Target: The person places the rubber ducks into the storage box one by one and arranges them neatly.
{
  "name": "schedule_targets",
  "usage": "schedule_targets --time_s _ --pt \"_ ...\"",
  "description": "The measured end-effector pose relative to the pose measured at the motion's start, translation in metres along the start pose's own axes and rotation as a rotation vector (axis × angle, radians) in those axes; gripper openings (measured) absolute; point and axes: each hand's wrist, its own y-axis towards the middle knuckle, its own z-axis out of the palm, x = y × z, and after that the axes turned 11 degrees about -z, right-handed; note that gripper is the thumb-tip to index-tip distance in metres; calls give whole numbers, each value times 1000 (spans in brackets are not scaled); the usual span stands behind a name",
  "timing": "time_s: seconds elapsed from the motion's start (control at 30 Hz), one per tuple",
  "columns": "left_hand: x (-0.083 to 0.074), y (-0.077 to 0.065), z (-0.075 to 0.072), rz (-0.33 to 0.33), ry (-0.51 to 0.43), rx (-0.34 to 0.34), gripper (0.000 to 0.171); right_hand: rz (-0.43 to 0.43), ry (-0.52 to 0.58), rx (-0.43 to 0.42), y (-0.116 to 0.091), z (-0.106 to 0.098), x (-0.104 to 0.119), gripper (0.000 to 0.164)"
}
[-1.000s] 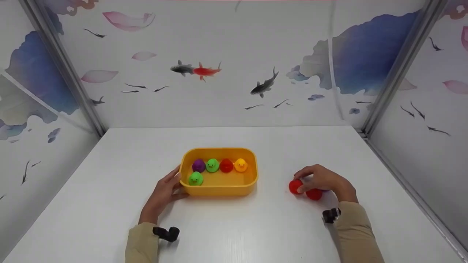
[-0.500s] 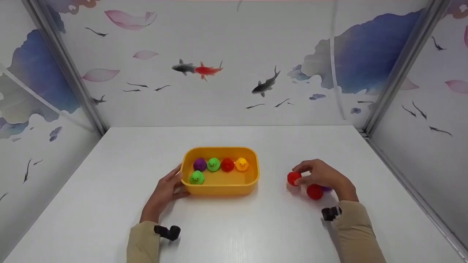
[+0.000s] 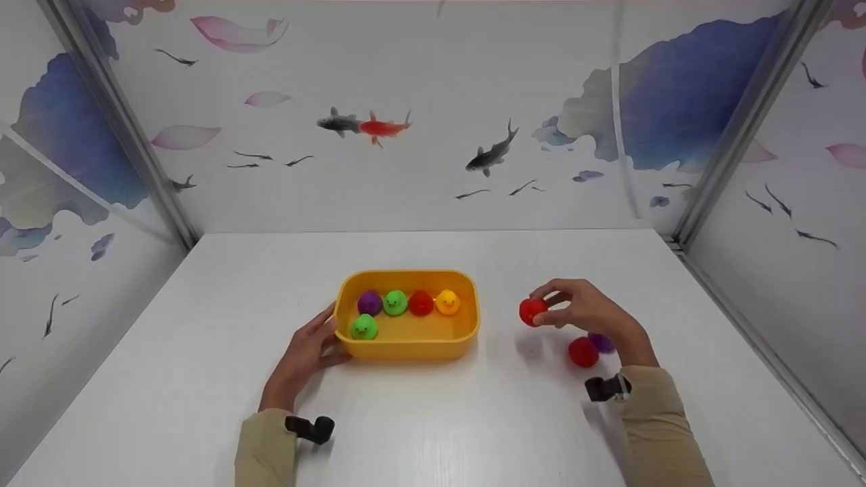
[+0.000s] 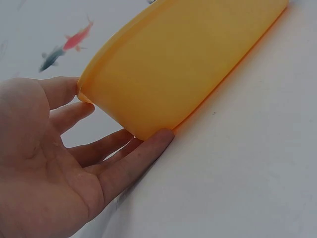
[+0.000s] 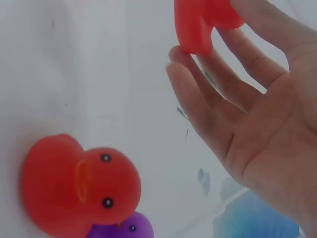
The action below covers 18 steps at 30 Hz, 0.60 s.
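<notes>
My right hand (image 3: 585, 308) pinches a red rubber duck (image 3: 533, 312) between thumb and fingertips, raised over the white table to the right of a yellow plastic tub. The right wrist view catches only part of this duck (image 5: 195, 22) at the top. My left hand (image 3: 308, 352) touches the left end of the tub (image 3: 406, 350), fingers extended, with fingertips at its rim and lower edge in the left wrist view. Inside the tub sit several rubber ducks: purple (image 3: 370, 303), green (image 3: 395, 302), red (image 3: 421, 303) and yellow (image 3: 447, 302) along the back, and another green one (image 3: 364, 327) at the front left.
Below my right hand a second red duck (image 3: 583, 352) stands on the table (image 3: 433, 419) against a purple duck (image 3: 601, 343), which my wrist partly hides. White walls (image 3: 419, 196) painted with fish enclose the table at the back and sides.
My right hand has lifted the red duck off the table and carried it a little left and away from me. The purple duck shows more now. My left hand stays at the tub.
</notes>
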Motion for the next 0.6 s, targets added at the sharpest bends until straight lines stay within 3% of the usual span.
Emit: schedule_targets --time_s 0.37,0.6 --pt "-1 2 -1 17 -5 -1 51 -124 66 -85 7 11 17 52" --pt "1 2 -2 12 -3 2 53 -128 141 -163 15 21 34 52"
